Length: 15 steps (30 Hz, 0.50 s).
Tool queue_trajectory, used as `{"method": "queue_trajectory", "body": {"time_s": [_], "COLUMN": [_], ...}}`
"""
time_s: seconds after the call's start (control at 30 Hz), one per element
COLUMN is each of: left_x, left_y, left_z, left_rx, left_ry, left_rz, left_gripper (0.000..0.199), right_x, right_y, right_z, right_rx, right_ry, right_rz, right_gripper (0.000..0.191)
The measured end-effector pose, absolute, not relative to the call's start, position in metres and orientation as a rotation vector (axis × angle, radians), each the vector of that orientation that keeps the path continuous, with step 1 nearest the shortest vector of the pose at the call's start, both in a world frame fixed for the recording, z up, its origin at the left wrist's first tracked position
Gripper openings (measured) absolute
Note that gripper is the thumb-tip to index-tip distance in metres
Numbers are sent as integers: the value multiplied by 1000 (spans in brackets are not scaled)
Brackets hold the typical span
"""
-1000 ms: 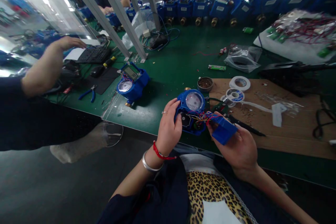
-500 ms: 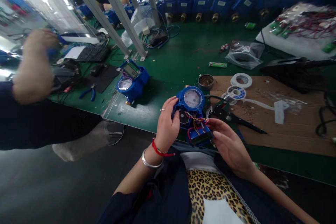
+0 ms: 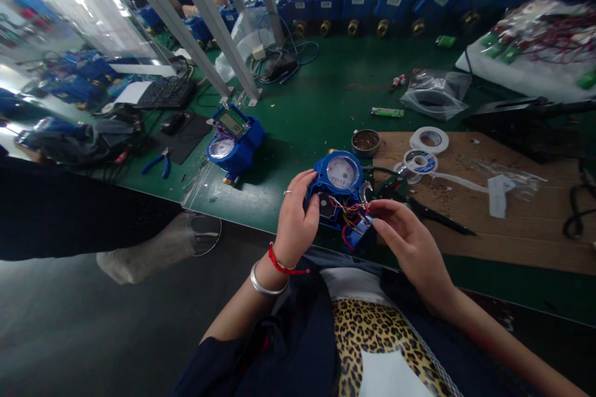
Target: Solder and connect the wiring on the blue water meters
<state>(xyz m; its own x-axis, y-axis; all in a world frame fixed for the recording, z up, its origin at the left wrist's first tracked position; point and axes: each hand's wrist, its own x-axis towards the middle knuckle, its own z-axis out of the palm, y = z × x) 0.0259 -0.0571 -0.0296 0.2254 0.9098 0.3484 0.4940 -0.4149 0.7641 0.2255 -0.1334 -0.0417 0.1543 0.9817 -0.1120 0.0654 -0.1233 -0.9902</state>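
Small blue box (image 3: 356,236) tipped at the meter's (image 3: 343,172) lower edge

Mid-frame, the left hand (image 3: 298,220) stayed clamped on the meter's left side. The right hand (image 3: 414,247) had thumb and fingers pinched on the box's upper right corner, beside the colored wires (image 3: 350,206). A second earlier, that box had been held out to the right of the meter. A neighbor's bare forearm, raised at frame left before, had gone from sight.

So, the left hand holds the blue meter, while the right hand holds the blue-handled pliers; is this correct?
The pliers are wrong: the head view shows the right hand at the coloured wires. The left hand holds the blue meter.
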Motion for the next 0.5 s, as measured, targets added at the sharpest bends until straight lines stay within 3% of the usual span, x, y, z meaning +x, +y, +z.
{"method": "queue_trajectory", "body": {"time_s": [0.27,0.5], "left_x": [25,26], "left_y": [-58,-57], "left_z": [-27,-29], "left_rx": [2025,2032], "left_ry": [1276,1280], "left_rz": [1061,1064], "left_gripper": [38,38], "right_x": [228,240], "right_y": [-109,-79], "right_z": [-18,-1], "right_rx": [-1369,-1294], "right_ry": [-1599,-2092], "right_rz": [516,267], "right_gripper": [15,21]}}
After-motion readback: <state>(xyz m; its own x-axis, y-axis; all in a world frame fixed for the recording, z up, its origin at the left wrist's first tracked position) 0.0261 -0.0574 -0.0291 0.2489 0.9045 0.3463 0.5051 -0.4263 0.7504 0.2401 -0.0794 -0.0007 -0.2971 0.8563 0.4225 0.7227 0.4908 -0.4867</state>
